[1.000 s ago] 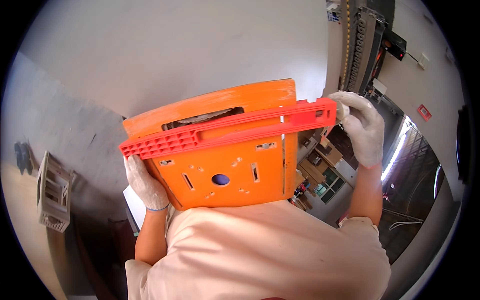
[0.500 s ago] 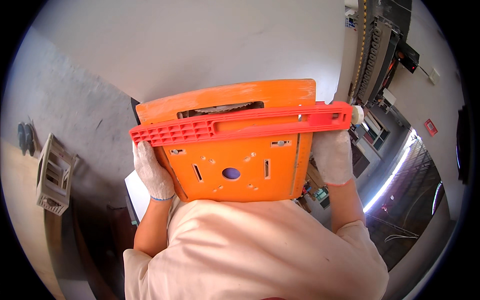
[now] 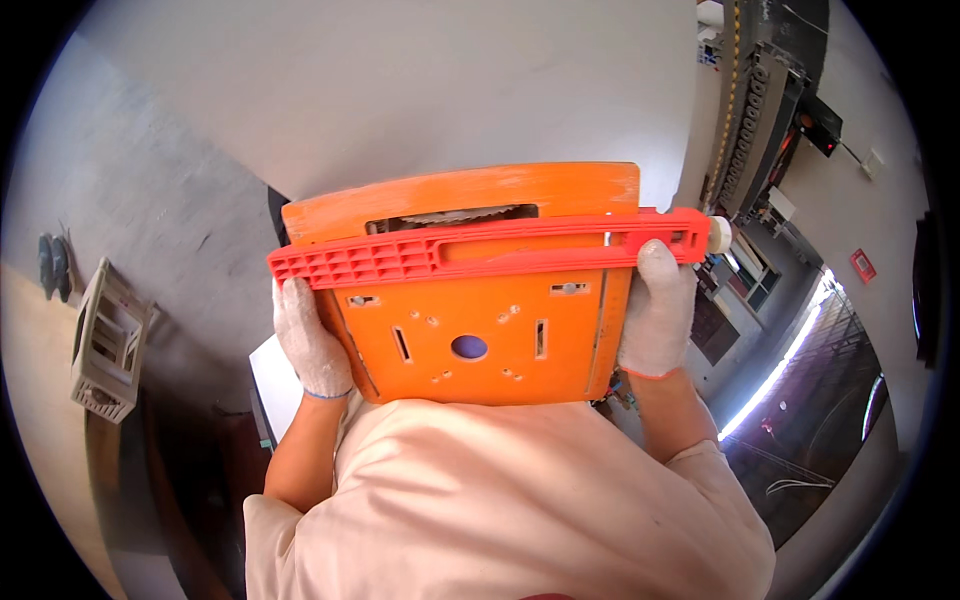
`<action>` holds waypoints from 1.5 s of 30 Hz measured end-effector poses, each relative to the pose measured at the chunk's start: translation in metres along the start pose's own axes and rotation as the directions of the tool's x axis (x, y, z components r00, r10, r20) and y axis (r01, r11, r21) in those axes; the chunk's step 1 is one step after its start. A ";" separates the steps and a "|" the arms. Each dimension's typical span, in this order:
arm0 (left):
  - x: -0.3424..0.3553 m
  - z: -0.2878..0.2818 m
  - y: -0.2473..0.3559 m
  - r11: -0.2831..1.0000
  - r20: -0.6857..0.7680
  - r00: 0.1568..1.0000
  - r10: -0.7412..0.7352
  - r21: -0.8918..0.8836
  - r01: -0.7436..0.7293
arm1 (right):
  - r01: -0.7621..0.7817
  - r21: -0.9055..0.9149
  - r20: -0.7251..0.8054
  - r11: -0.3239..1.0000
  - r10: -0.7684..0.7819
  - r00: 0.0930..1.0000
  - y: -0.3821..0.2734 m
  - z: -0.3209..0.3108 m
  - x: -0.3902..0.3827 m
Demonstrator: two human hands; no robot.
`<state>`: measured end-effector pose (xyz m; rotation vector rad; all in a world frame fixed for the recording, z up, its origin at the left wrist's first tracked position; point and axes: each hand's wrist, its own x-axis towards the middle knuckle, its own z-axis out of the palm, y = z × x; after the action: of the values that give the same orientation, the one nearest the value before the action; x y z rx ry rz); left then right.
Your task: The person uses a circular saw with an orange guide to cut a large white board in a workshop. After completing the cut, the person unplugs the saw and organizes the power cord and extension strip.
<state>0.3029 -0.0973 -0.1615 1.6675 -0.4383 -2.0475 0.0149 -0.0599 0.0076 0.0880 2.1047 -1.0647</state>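
In front of my torso is a small table saw with an orange top (image 3: 440, 322). A toothed circular blade (image 3: 470, 216) shows in the slot near its far edge. A red plastic rip fence (image 3: 432, 257) lies across the top, with a white knob (image 3: 719, 234) at its right end. My left hand (image 3: 308, 340), in a white knit glove, is closed at the fence's left end, by the saw's side. My right hand (image 3: 658, 318), gloved alike, has its thumb on the fence's right end; its other fingers are hidden underneath.
A large pale grey surface (image 3: 450, 90) stretches beyond the saw. On the left are a beige plastic crate (image 3: 110, 345) and a pair of dark shoes (image 3: 54, 266). Shelving and assorted items line the right, with a small red card (image 3: 862, 266) farther out.
My right thumb has come up onto the fence's right end, and that hand sits slightly farther left. The saw and fence appear slightly shifted to the right in view.
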 end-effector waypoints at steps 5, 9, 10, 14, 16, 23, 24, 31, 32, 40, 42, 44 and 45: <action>0.000 0.002 0.014 0.979 0.064 0.996 -0.068 -0.189 0.079 | 0.030 -0.032 -0.015 0.999 -0.030 0.999 0.004 -0.004 0.002; -0.003 0.006 0.027 0.968 -0.006 0.987 -0.160 -0.197 0.155 | 0.027 0.040 -0.062 0.999 -0.025 0.998 0.011 -0.003 -0.002; -0.004 0.009 0.028 0.954 -0.003 0.985 -0.173 -0.250 0.167 | 0.037 0.090 -0.028 0.995 -0.035 0.999 0.013 -0.002 -0.003; -0.005 0.016 0.032 0.957 -0.048 0.989 -0.137 -0.265 0.120 | 0.041 0.041 0.035 0.998 -0.042 0.999 0.016 -0.003 -0.004; -0.007 0.018 0.033 0.956 -0.036 0.992 -0.121 -0.273 0.106 | 0.029 0.031 0.041 0.999 -0.030 0.999 0.016 -0.004 -0.004; -0.009 0.019 0.035 0.980 -0.036 0.994 -0.100 -0.176 0.092 | 0.008 0.110 -0.015 0.994 -0.007 1.000 0.017 0.000 -0.008; -0.009 0.019 0.035 0.980 -0.038 0.994 -0.100 -0.175 0.092 | 0.033 0.049 -0.039 0.998 -0.031 0.999 0.016 0.001 -0.008; -0.010 0.021 0.038 0.979 -0.060 0.992 -0.115 -0.174 0.103 | 0.036 0.019 -0.028 0.999 -0.035 0.999 0.014 0.003 -0.010; -0.010 0.022 0.038 0.981 -0.064 0.991 -0.116 -0.161 0.104 | 0.013 0.068 -0.013 0.998 -0.012 1.000 0.015 0.003 -0.010; -0.009 0.023 0.039 0.983 -0.074 0.990 -0.119 -0.147 0.107 | 0.049 0.021 -0.027 0.999 -0.048 0.998 0.016 0.001 -0.010; -0.009 0.023 0.039 0.986 -0.077 0.991 -0.111 -0.136 0.100 | 0.046 0.031 -0.033 0.998 -0.045 0.998 0.016 0.000 -0.010; -0.009 0.022 0.038 0.987 -0.069 0.991 -0.111 -0.129 0.101 | 0.012 0.096 0.003 0.995 -0.013 1.000 0.017 -0.002 -0.011; -0.009 0.021 0.037 0.987 -0.072 0.991 -0.112 -0.124 0.102 | 0.046 0.029 -0.025 0.999 -0.045 0.999 0.017 -0.003 -0.010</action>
<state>0.2896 -0.1242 -0.1305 1.7246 -0.1986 -2.0321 0.0271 -0.0439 0.0039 0.0680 2.1222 -1.1267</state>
